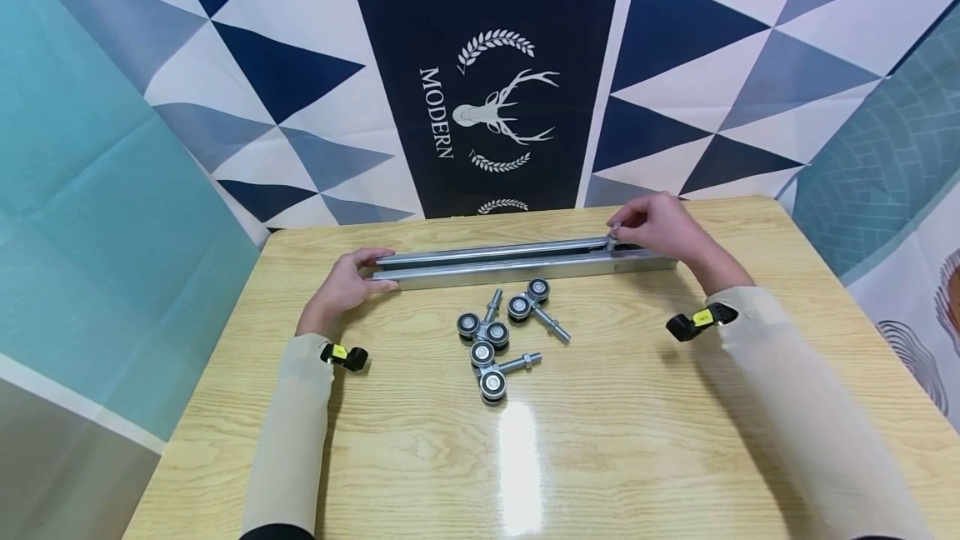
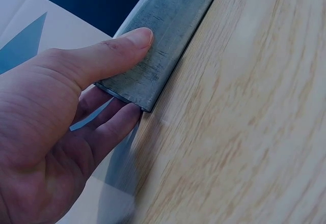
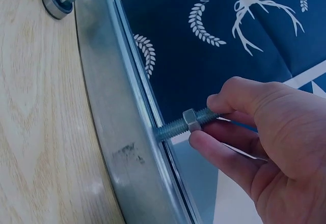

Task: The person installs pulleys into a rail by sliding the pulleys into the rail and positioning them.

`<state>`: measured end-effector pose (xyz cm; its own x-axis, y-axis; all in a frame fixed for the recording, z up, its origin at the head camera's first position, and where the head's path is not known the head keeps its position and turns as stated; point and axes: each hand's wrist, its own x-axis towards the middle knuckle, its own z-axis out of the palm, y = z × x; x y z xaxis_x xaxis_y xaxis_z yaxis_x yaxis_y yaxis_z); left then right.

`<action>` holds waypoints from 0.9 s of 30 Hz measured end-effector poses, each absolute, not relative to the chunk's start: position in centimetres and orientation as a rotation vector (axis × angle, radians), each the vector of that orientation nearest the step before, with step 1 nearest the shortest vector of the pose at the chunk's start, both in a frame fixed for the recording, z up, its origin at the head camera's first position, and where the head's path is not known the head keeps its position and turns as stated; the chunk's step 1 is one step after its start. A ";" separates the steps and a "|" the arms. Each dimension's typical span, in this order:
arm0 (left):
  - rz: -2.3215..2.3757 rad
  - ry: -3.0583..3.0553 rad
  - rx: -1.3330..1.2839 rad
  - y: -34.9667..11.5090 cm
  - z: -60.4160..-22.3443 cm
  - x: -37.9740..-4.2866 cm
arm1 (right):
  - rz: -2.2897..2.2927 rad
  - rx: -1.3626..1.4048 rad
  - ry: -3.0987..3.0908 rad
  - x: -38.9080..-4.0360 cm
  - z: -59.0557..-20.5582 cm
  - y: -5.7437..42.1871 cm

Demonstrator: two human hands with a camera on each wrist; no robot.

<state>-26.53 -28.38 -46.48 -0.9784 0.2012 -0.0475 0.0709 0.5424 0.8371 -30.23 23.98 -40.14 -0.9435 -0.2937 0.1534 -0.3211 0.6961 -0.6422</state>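
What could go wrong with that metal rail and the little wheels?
The bolt might tilt and jam in the rail if the right hand pushes it crookedly. The rail could skid on the shiny table, since the left hand grips just one end. It might bump the loose rollers nearby.

I tag this indoors, looks like a makeshift recording booth; home, office or lab, can't tell. From my feed: wood-grain table (image 1: 420,465), printed hangings round it. Back hanging (image 1: 315,98) has blue, grey and white triangles, plus a dark stripe (image 1: 480,7) with a deer head (image 1: 491,115) and "MODERN", all sideways. Left, a creased teal sheet (image 1: 112,190); right, a teal brick-pattern sheet (image 1: 877,182). Small black devices (image 1: 348,357) sit on both sleeves (image 1: 288,440), so I read a capture setup. Metal rail (image 1: 495,275) and roller bolts (image 1: 492,384) add a workbench touch. Glare (image 1: 520,473) on the tabletop suggests lamps.
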 end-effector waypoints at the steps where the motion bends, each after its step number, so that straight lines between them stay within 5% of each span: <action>1: 1.422 2.636 0.233 -28.4 -46.5 -26.5 | 1.092 0.520 -2.856 -30.3 -40.2 23.9; 27: 1.429 2.640 0.214 -28.3 -46.5 -26.5 | 1.203 0.579 -2.847 -30.2 -40.2 19.5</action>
<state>-26.50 -28.28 -46.54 -0.9812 0.1870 -0.0483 0.0617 0.5407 0.8390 -30.22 19.47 -40.15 -0.9322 -0.3346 0.1379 -0.3322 0.6397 -0.6932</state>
